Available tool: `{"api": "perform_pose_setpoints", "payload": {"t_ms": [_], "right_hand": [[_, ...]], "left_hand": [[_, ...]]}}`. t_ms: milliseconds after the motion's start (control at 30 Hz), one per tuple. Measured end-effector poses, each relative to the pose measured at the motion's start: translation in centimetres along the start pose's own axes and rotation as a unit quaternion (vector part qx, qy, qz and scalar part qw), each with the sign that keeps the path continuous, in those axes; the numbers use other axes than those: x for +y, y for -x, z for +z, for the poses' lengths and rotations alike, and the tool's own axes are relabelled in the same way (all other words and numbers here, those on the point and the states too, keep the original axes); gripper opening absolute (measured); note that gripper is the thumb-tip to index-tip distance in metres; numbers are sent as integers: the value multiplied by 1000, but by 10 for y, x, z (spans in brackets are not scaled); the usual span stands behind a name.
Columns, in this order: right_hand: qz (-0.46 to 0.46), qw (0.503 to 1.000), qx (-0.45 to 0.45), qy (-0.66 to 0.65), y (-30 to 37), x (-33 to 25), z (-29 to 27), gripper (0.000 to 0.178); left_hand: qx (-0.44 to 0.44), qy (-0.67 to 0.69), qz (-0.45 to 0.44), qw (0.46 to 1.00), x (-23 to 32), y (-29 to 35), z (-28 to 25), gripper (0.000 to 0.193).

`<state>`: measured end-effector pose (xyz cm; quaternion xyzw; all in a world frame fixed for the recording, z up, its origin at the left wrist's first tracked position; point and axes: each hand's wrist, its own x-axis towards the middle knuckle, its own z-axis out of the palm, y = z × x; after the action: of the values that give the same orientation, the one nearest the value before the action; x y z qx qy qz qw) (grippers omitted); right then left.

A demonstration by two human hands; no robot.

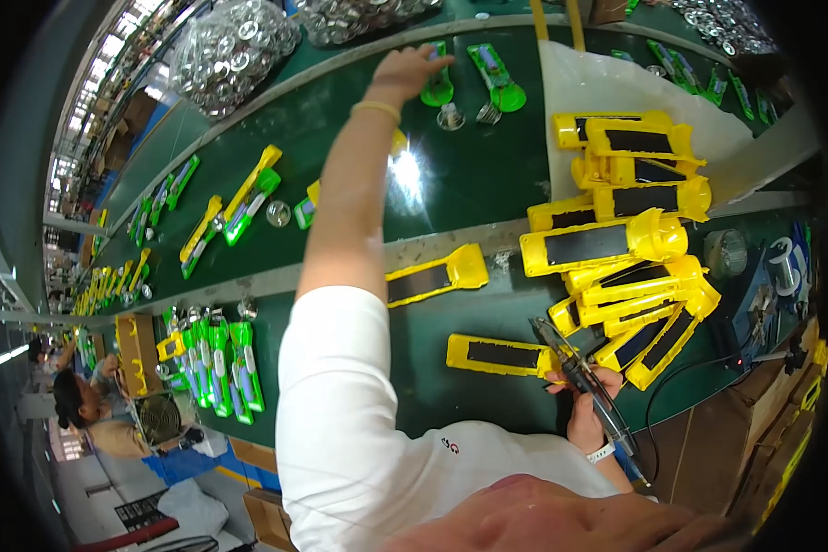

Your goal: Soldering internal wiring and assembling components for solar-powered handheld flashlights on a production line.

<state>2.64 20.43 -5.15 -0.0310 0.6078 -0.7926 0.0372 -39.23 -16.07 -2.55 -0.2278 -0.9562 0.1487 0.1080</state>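
My left arm stretches far across the green bench. My left hand (405, 75) has its fingers closed on the edge of a green plastic housing (439, 85) with a lilac cell inside; a small clear reflector (450, 117) lies just below it. Nearer to me, my right hand (587, 409) grips a dark soldering iron (587, 379), its slim end pointing up and left. Fingertips of the same hand touch the end of a yellow casing (494, 356) with a black panel. A second green housing (497, 78) lies right of my left hand.
Stacked yellow casings (616, 244) fill the right side. Beyond them stand a solder spool (782, 267) and a black cord (658, 396). Green housings (216, 368) lie in a row at left. Bagged reflectors (235, 55) sit at the far edge. Another person (97, 414) sits farther left.
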Motion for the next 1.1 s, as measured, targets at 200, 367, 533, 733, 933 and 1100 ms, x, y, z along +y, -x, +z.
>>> {"api": "perform_pose_setpoints", "payload": {"t_ms": [200,367,533,733,933,1100], "right_hand": [[-29,999,-33,8,-2,-1,2,38],[-29,995,-56,75,2,1,-1,30],[-7,995,-43,88,-1,-4,0,24],[33,984,-145,93,-15,-11,16,25],[-70,996,55,-2,-2,-13,-12,23],[-125,984,100,-80,11,-5,-34,38]], "left_hand": [[107,1,46,993,-8,43,-33,44],[70,34,141,987,55,147,-161,50],[-93,157,159,970,179,272,-222,24],[-45,299,67,951,276,319,-198,54],[237,300,-22,924,247,380,-202,31],[104,279,-156,942,256,399,-167,30]]}}
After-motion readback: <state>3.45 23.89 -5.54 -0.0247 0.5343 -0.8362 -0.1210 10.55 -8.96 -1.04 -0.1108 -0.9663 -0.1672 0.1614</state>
